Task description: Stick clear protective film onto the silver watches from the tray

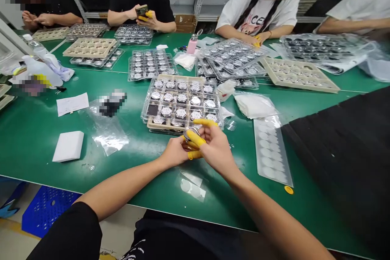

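Just in front of the near tray, my left hand (176, 151) is closed round a small round metal watch case (191, 133), its fingers partly hidden behind my right hand. My right hand (215, 146) meets it from the other side, thumb on the watch case and forefinger stretched over it. Yellow finger cots cover several of my fingertips. Behind my hands, a clear plastic tray (145, 109) holds rows of similar round silver parts, with one dark vacant compartment at its left. Below my hands lies a strip of round clear stickers (193, 190) on the green table.
Left are a white foam block (68, 146), a paper slip (72, 104) and a plastic bag (111, 138). Right are a sheet of round stickers (272, 152), a yellow finger cot (289, 189) and a black object (341, 158). Co-workers sit opposite behind more trays (300, 75).
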Demonstrator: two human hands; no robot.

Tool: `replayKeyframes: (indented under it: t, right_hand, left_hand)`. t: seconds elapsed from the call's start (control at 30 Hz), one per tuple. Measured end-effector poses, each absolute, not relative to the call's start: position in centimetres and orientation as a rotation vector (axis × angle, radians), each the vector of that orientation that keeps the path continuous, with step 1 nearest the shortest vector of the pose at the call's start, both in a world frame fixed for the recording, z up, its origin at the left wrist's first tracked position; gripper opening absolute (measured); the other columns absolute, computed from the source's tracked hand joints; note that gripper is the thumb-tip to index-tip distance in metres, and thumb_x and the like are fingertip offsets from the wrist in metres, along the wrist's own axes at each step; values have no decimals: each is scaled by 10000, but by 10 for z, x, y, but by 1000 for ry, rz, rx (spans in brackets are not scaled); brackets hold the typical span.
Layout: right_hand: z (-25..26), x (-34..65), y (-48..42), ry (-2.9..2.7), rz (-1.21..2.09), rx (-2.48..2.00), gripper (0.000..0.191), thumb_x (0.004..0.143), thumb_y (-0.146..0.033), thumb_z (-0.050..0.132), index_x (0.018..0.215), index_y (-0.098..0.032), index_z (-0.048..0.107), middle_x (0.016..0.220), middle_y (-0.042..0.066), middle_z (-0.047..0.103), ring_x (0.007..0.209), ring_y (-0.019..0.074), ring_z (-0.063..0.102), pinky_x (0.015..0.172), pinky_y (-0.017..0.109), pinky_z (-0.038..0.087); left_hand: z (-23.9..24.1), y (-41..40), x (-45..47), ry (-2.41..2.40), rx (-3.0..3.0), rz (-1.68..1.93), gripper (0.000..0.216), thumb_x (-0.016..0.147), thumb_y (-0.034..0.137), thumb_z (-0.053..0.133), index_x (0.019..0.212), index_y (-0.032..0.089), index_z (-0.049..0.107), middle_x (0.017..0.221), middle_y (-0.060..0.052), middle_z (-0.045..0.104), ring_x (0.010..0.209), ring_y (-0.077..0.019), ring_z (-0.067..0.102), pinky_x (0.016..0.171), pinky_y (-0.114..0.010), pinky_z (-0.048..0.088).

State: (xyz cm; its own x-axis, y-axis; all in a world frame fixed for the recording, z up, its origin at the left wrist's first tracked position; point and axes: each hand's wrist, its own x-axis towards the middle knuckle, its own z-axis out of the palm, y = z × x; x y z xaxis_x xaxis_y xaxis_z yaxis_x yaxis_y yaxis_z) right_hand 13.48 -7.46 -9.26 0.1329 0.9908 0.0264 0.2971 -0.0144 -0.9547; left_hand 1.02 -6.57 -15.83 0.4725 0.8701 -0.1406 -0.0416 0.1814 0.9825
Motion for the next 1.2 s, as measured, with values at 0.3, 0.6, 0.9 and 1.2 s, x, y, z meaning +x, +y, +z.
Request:
replayKeyframes:
  t: [0.3, 0.6, 0.9, 1.2]
  right_hand:
    - [-142, 168, -100, -1130, 1270, -1505, 509, 656, -591, 787, 753, -236, 436, 661, -51, 463, 561, 104, 405, 502, 263, 321]
    - [-139, 246, -102, -1734, 581, -1570, 293, 780, -456, 744, 968, -237, 695, 951, 82, 624, 789, 222, 559, 656, 374, 455]
    - [-122, 244, -89, -1774, 175, -1435, 154, 891, -380, 674, 933, -260, 761, 812, 54, 690, 780, 226, 578, 678, 382, 465]
    - [-118, 214, -95, -2297, 359, -1031, 200, 933, -192, 613, 1061, -289, 731, 1263, 88, 625, 1102, 259, 548, 897, 466, 422]
  left_hand:
    - [-158, -71, 10, 896, 1160, 788, 696, 551, 179, 881, 1218, 159, 684, 827, -14, 726, 705, -121, 691, 712, -235, 581]
    - [-152, -71, 10, 916, 1167, 724, 638, 547, 199, 871, 1159, 130, 705, 752, 3, 687, 647, -98, 627, 675, -226, 536]
    - [-147, -70, 10, 984, 1186, 730, 607, 573, 144, 832, 1154, 141, 656, 735, 29, 645, 600, -67, 583, 599, -188, 483]
    - [-155, -69, 12, 939, 1152, 731, 597, 567, 90, 776, 1151, 135, 659, 842, -17, 726, 737, -122, 696, 723, -222, 558]
